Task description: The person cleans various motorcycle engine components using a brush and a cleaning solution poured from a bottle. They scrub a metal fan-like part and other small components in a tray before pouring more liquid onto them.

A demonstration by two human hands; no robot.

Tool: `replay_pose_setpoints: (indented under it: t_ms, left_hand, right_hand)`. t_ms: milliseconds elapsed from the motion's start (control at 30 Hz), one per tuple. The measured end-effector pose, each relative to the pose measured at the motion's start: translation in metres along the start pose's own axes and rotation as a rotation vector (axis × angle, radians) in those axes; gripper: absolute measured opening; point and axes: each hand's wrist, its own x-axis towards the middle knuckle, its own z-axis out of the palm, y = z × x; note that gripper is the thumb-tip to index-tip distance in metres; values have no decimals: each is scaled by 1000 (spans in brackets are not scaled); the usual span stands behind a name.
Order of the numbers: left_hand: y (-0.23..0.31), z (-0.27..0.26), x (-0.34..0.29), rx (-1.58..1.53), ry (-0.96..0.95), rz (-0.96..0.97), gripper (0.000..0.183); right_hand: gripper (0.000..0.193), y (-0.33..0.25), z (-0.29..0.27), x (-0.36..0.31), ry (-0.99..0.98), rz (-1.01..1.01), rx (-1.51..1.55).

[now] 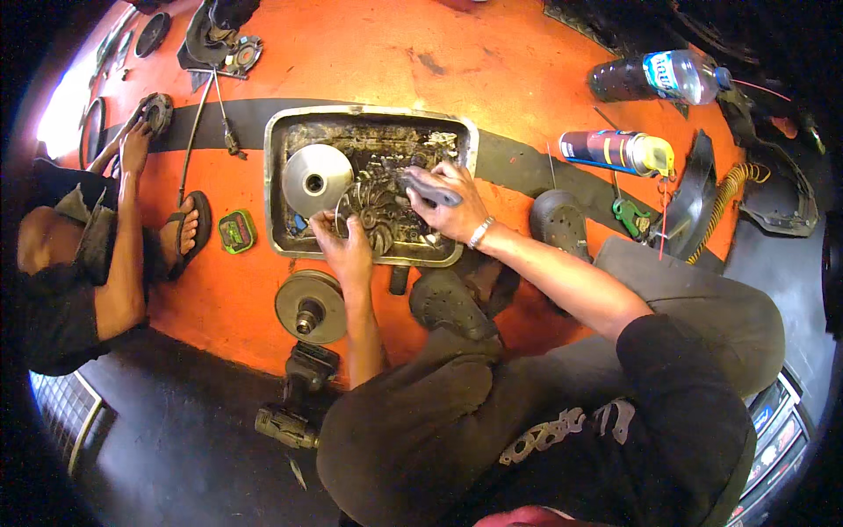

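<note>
A metal tray (369, 111) with a dirty, dark inside lies in front of me. In it a finned fan disc (379, 207), blackened with grime, is held at its near left edge by my left hand (347, 250), thumb and fingers closed on the rim. My right hand (452, 206) grips a dark, rounded brush-like tool (432, 188) over the disc's right side; its working end is hidden. A smooth silver pulley disc (316, 183) rests in the tray's left part. Just outside the near rim lies a round metal plate with a central shaft (310, 307).
A cordless impact driver (299, 400) and a small green tin (236, 232) lie nearby. To the right are a spray can (615, 152), a plastic bottle (654, 77) and a coiled yellow hose (729, 206). Another person (123, 255) handles a round part at left.
</note>
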Motion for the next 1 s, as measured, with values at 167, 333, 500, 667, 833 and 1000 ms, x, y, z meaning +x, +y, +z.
replay_pose_setpoints:
  t_ms: [167,333,500,667,833,1000]
  left_hand:
    - [4,2,-5,-38,-32,-2,35]
    - [3,3,-2,27,-29,55,35]
    - [3,4,-2,-7,-3,-13,34]
    - [10,7,-3,135,-12,53,34]
    - [14,10,-6,185,70,146,33]
    - [13,8,-4,169,44,119,38]
  right_hand:
    - [41,7,-1,4,-103,-407,5]
    - [39,11,-2,5,-105,-394,21]
    - [40,9,-2,10,-16,-209,-25]
    - [38,6,-2,10,-161,-364,47]
    - [35,4,-1,6,-140,-479,137]
    - [38,2,-3,2,-20,-186,-45]
